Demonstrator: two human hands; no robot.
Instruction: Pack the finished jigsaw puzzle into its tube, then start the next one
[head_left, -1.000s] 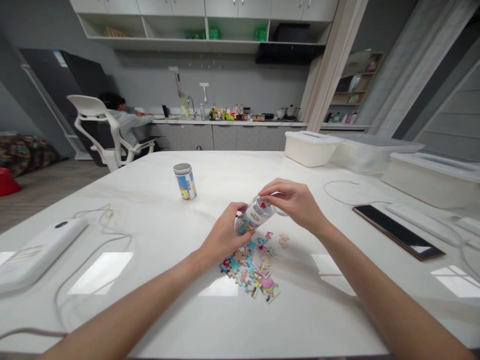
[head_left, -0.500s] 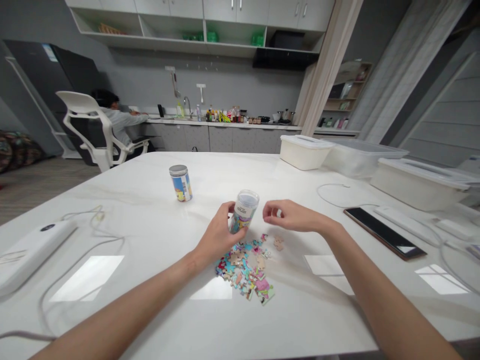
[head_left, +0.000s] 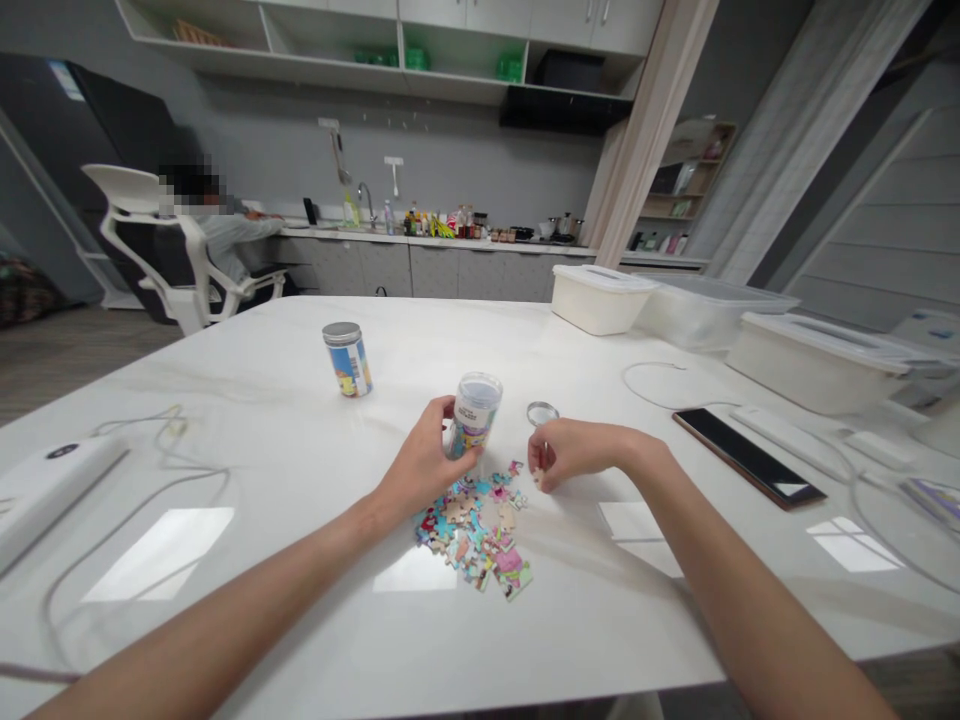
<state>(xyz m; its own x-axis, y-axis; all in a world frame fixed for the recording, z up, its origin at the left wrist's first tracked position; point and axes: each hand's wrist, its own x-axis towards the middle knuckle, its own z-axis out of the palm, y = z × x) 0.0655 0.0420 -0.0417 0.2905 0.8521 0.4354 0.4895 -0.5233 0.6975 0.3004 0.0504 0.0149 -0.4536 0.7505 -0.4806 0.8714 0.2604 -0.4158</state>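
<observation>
My left hand (head_left: 429, 440) is wrapped round a clear plastic jar (head_left: 475, 412) with a printed label, standing slightly tilted and lidless at the edge of the pile of jigsaw puzzle pieces (head_left: 476, 525). My right hand (head_left: 574, 447) is closed in a pinch at the tabletop, just right of the pile. A beige puzzle piece (head_left: 538, 480) shows at its fingertips. Beyond that hand lies a round silver-rimmed lid (head_left: 541, 412). Farther left, a second jar (head_left: 349, 368) with a blue and yellow label stands with its metal lid on.
A phone (head_left: 748, 456) and cables lie on the white table (head_left: 315, 620) at the right. Lidded plastic boxes (head_left: 600, 300) line its far right side. A white power strip (head_left: 52, 490) is at the left. One person (head_left: 232, 240) sits in a chair by the counter.
My right hand has come down to the tabletop and its fingers are now at the loose beige puzzle piece. The silver-rimmed lid behind it has come into view. My left hand keeps the jar.
</observation>
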